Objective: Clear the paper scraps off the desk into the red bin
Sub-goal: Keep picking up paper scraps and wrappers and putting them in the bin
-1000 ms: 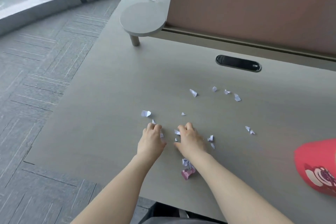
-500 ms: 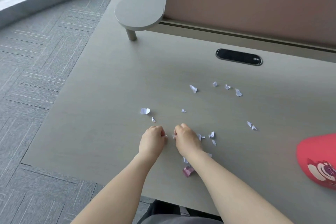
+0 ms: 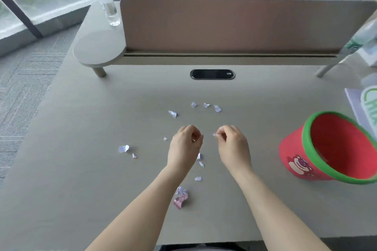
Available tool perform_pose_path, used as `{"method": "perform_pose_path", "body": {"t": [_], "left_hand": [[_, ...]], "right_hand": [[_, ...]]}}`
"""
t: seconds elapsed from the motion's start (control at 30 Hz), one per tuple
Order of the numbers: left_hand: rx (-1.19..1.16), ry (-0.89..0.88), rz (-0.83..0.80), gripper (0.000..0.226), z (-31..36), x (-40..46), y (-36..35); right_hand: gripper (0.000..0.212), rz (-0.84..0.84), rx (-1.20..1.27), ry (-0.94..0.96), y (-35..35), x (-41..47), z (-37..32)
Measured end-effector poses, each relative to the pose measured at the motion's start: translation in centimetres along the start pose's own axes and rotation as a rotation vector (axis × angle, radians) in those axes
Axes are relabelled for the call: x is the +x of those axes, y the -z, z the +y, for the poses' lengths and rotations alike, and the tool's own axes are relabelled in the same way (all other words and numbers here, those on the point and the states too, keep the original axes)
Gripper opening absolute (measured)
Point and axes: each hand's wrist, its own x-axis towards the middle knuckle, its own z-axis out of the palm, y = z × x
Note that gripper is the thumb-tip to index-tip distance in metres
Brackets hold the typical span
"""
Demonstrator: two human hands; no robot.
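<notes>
Small pale lilac paper scraps [image 3: 173, 113] lie scattered over the middle of the grey table [image 3: 81, 169]: a loose row of four on the far side, two more off to the left, a few between the forearms, and a crumpled pink and lilac wad [image 3: 180, 197] nearest the table's front edge. Both hands are raised side by side over the middle of this scatter. The right hand [image 3: 231, 144] has its fingers curled in and pinches a tiny scrap [image 3: 214, 134] at its fingertips. The left hand [image 3: 185, 144] is curled closed too, with a bit of pale paper showing inside the curl. The red bin [image 3: 302, 161], green-rimmed and printed with a pink bear, sits tilted at the right with its mouth turned toward the camera, well apart from the scraps. Beyond, a black cable slot [image 3: 212, 74] is set in the table before a brown divider panel [image 3: 224, 24], and a clear water bottle [image 3: 107, 4] stands at the far left.
</notes>
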Motion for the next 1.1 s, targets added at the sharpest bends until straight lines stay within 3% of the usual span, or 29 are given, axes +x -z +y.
{"method": "perform_pose_path", "body": {"t": [0.27,0.47,0.8,1.1], "left_hand": [[-0.067,-0.366,-0.148,0.011,14.3,-0.6,-7.0],[-0.002,-0.483,-0.282,0.012,19.8,-1.5,-12.1],[0.133,-0.511,-0.350,0.008,21.7,-2.5,-16.1],[0.079,-0.492,-0.278,0.018,20.3,-1.5,-15.9]], "right_hand": [[0.015,0.390,-0.065,-0.060,15.2,0.3,5.8],[0.010,0.324,-0.161,-0.264,20.0,-0.4,11.3],[0.003,0.234,-0.186,-0.377,21.6,-1.1,15.4],[0.016,0.305,-0.109,-0.259,22.0,-0.3,13.9]]}}
